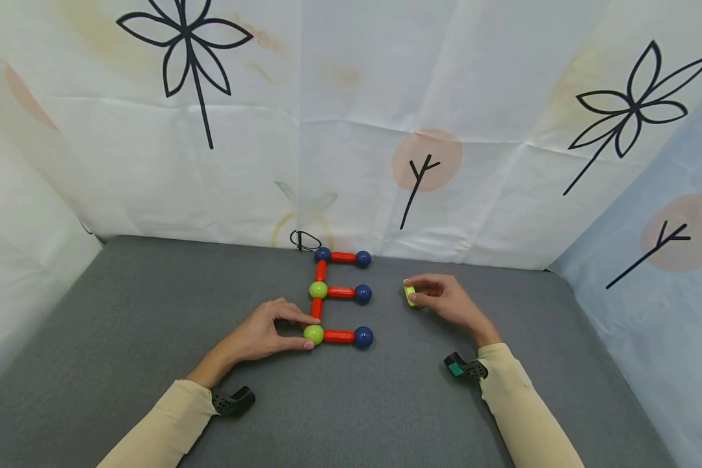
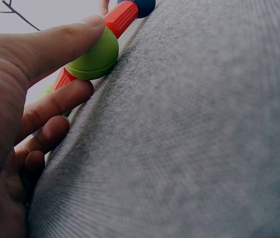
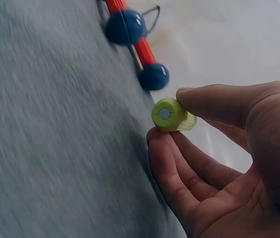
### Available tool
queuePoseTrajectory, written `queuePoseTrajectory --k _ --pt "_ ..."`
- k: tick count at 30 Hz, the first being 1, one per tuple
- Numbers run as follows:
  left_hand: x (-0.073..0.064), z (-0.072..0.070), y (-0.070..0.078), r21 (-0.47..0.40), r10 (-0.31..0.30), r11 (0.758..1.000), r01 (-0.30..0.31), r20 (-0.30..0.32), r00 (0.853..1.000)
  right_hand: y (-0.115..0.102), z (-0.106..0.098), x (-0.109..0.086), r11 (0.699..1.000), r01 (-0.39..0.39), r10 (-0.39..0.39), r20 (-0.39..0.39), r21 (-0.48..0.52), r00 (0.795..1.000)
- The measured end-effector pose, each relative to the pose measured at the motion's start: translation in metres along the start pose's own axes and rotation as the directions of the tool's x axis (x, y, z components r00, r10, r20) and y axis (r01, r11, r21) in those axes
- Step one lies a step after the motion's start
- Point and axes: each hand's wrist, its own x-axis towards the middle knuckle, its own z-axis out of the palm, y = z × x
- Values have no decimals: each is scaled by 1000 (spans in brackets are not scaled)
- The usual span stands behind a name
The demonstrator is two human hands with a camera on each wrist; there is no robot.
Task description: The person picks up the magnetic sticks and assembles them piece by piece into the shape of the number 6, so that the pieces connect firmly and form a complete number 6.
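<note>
An E-shaped figure of red magnetic rods (image 1: 341, 292) joined by green and dark blue balls (image 1: 363, 294) lies flat on the grey table. At its near left corner, the left hand (image 1: 263, 333) pinches a green ball (image 1: 313, 335) between thumb and finger. In the left wrist view the thumb overlaps the top of that green ball (image 2: 97, 59). To the right of the figure, apart from it, the right hand (image 1: 444, 300) holds a short yellow-green magnetic rod (image 1: 409, 296) between thumb and fingers. The right wrist view shows the rod's (image 3: 172, 121) round end with a metal centre.
The grey tabletop (image 1: 351, 409) extends around both hands. Behind the figure hangs a white cloth (image 1: 351, 156) with leaf and circle prints, close to the far blue ball (image 1: 323, 254). Black straps (image 1: 234, 402) sit at both wrists.
</note>
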Motion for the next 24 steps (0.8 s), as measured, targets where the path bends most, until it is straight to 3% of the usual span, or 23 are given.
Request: queuePoseTrajectory --k 14,24 --pt "0 -1 2 3 -5 1000 5 5 1000 -14 32 4 997 32 -40 129 64 991" --pt "0 -1 2 1 -14 1000 14 2 1000 -18 50 6 993 -3 -17 162 121 987"
